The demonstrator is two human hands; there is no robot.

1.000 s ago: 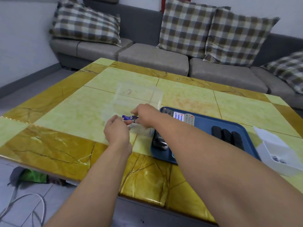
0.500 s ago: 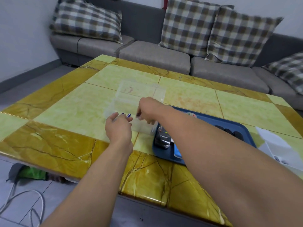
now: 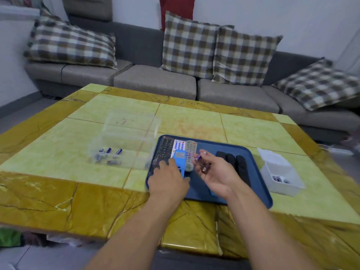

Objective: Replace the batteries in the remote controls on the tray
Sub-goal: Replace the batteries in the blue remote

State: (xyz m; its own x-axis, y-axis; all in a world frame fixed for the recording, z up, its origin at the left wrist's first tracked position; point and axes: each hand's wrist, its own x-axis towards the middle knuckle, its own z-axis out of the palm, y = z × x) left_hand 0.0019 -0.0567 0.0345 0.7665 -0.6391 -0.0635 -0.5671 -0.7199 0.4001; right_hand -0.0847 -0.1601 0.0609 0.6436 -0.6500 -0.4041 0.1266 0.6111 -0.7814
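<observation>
Presently the left hand (image 3: 169, 181) is clamped on a bright blue plastic remote control (image 3: 180, 162) over the dark blue rectangular plastic tray (image 3: 259, 184). Just right of it, the right hand (image 3: 215, 172) pinches two purple cylindrical batteries (image 3: 202, 163). More batteries lie in the clear plastic box (image 3: 124, 141) left of the tray.

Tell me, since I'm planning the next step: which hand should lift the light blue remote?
Left. The left hand already rests on the light blue remote, while the right hand holds small purple batteries.
</observation>
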